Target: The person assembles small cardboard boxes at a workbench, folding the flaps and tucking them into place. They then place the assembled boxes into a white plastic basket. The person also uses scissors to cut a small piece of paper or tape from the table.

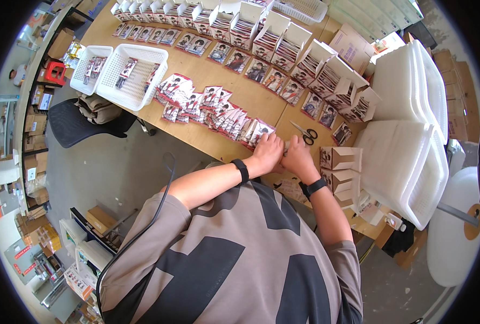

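Observation:
My left hand [268, 153] and my right hand [298, 159] meet at the table's near edge, fingers curled and pressed together. Whatever they pinch between them is too small and covered to make out. Just beyond my right hand lies a pair of scissors [308, 136] with black handles. A long heap of illustrated red-and-white packets [218, 112] stretches leftward from beside my left hand. Open cardboard boxes [337, 162] stand to the right of my right hand.
Open boxes filled with packets [267, 40] line the table's far side, with flat illustrated cards [257, 70] before them. Two white plastic baskets [161, 62] holding some packets sit at the left. Stacked white bins [393, 156] stand at the right. A black chair [70, 127] is left of the table.

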`<state>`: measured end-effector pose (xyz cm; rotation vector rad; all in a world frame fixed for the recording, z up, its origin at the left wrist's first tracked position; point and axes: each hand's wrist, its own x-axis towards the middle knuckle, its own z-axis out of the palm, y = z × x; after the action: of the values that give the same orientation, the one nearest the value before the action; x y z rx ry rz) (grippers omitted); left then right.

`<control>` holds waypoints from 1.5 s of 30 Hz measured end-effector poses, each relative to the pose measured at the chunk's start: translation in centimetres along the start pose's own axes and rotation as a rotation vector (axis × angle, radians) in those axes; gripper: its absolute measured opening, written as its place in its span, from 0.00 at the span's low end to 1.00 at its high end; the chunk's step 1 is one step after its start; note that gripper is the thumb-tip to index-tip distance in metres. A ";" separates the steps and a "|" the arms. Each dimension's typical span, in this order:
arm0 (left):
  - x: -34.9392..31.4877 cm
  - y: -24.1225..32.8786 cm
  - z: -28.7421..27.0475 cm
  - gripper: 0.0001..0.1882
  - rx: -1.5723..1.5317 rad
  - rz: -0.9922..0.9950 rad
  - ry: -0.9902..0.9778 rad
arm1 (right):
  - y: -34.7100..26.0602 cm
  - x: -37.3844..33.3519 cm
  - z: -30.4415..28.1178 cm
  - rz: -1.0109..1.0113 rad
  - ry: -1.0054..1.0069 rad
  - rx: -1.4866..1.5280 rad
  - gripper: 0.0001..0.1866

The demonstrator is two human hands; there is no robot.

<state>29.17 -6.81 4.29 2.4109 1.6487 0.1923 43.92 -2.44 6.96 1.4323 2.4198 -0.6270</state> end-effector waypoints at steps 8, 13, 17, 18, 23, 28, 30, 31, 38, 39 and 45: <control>0.0 0.2 1.4 0.38 0.045 0.078 -0.010 | 0.9 -2.3 -1.3 0.173 0.055 0.481 0.32; 0.5 -0.7 -0.5 0.36 -0.027 0.100 -0.115 | 2.7 -3.2 -3.0 0.186 -0.015 0.733 0.27; 0.7 -1.0 -1.5 0.40 -0.074 0.088 -0.191 | 3.3 -3.7 -4.5 0.234 0.052 0.778 0.20; 0.7 -1.0 -1.4 0.40 -0.062 0.090 -0.183 | 2.9 -3.8 -4.8 0.247 0.070 0.784 0.19; 1.2 -0.7 -2.3 0.39 -0.120 0.129 -0.152 | 4.6 -5.7 -2.7 0.163 0.452 0.223 0.14; 1.7 -0.2 -3.0 0.35 -0.255 0.188 -0.027 | 2.1 -8.5 -3.9 -0.010 0.517 -0.126 0.15; 1.9 -0.4 -3.1 0.36 -0.295 0.228 0.012 | 2.3 -8.5 -2.8 0.024 0.510 0.044 0.15; 2.1 -0.4 -3.3 0.36 -0.314 0.248 0.033 | 2.4 -8.4 -2.5 0.073 0.519 0.140 0.16; 2.9 0.8 -4.5 0.37 -0.409 0.454 0.200 | 3.7 -9.2 -2.4 0.214 0.536 0.243 0.13; 3.0 1.1 -4.8 0.37 -0.440 0.446 0.162 | 3.8 -9.3 -2.4 0.232 0.553 0.161 0.13; 2.7 1.7 -8.9 0.36 -0.472 0.372 0.041 | 1.2 -10.3 -5.6 0.371 0.524 0.050 0.16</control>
<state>29.64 -3.97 13.31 2.3144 1.0019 0.6161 49.90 -7.08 16.02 2.2220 2.3868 -0.2444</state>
